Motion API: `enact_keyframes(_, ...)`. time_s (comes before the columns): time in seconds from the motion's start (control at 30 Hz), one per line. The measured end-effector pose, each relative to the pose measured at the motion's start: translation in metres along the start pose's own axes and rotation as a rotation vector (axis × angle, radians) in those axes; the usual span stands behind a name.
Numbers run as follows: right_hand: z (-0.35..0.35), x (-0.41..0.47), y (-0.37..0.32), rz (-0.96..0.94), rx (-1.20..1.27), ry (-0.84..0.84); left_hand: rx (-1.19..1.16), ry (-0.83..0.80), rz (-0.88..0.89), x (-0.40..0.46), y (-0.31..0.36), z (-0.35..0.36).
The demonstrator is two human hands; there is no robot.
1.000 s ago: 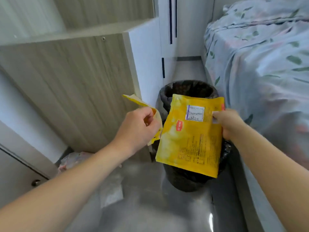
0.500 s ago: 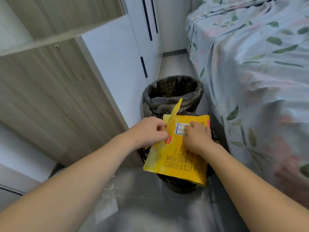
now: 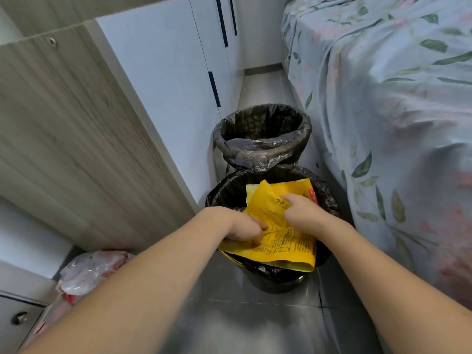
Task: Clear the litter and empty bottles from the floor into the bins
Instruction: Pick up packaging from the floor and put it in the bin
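A large yellow printed packet (image 3: 286,241) lies crumpled across the mouth of the near bin (image 3: 329,200), which is lined with a black bag. My left hand (image 3: 242,226) grips the packet's left side, fingers curled into it. My right hand (image 3: 301,213) pinches and presses the packet's upper middle over the bin opening. A second bin (image 3: 263,149) with a grey-black liner stands just behind the near one, and nothing shows inside it.
A red-and-clear plastic bag (image 3: 92,272) lies on the floor at the lower left beside a drawer unit. A wood and white cabinet (image 3: 153,98) walls the left side. A bed with a leaf-print sheet (image 3: 396,123) closes the right side. Grey tile floor (image 3: 255,323) runs between.
The packet went from hanging upright in front of the bin to being folded down onto the near bin's mouth. Both hands dropped and closed in on it, and the view tilted downward.
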State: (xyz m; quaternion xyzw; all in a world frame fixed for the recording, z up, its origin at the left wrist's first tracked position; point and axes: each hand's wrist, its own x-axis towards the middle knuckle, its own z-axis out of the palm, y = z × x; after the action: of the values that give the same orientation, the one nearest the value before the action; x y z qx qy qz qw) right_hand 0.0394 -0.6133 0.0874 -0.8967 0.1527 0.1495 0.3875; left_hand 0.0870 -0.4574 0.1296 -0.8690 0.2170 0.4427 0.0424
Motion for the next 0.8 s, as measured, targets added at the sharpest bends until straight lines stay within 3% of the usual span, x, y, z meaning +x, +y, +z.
enact_keyframes(0.1,-0.002,0.001,-0.003,-0.029,-0.128,-0.05,0.031,-0.094,-0.029,0.014,-0.005,0.002)
enact_keyframes(0.27,0.001,-0.002,-0.009,-0.137,-0.387,-0.097,0.299,-0.099,-0.097,0.026,-0.003,0.01)
enact_keyframes(0.37,0.003,-0.004,-0.007,-0.154,-0.42,-0.121,0.464,-0.03,-0.123,0.025,0.001,0.016)
enact_keyframes(0.57,0.001,-0.001,-0.005,0.021,-0.592,-0.373,0.485,0.152,-0.125,0.029,-0.011,0.025)
enact_keyframes(0.8,0.005,0.007,-0.008,0.052,-0.66,-0.357,0.491,0.327,0.064,-0.007,-0.029,0.025)
